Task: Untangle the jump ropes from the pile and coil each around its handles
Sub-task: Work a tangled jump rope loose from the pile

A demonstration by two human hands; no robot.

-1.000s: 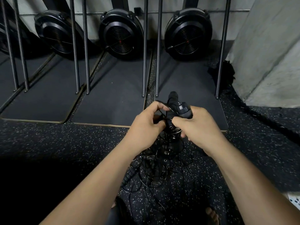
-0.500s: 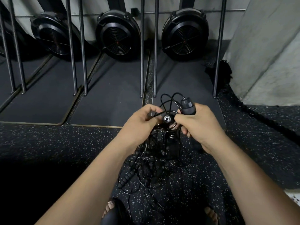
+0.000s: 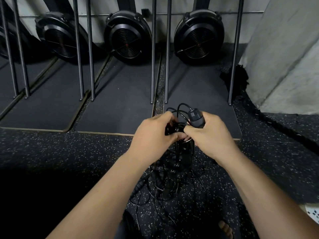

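Note:
A tangle of black jump ropes (image 3: pixel 170 176) hangs from my hands down to the speckled floor, its thin cables looping over one another. My right hand (image 3: pixel 209 135) grips a black rope handle (image 3: pixel 196 119), whose top end sticks up above my fist with cable arcing out of it. Close on its left, my left hand (image 3: pixel 152 134) pinches another black handle or knot of cable (image 3: pixel 173 129); my fingers hide most of it. The two hands nearly touch above the pile.
Several upright steel bars (image 3: pixel 153 54) stand on dark mats (image 3: pixel 119 104) ahead, with round black fan housings (image 3: pixel 127 37) behind them. A concrete pillar (image 3: pixel 283 54) rises at the right. A thick black rope (image 3: pixel 283 125) lies along the floor there. My feet (image 3: pixel 224 228) show below.
The handle in my right hand has lifted slightly and turned more upright. My left hand has closed further over the piece between the hands, hiding its round end cap.

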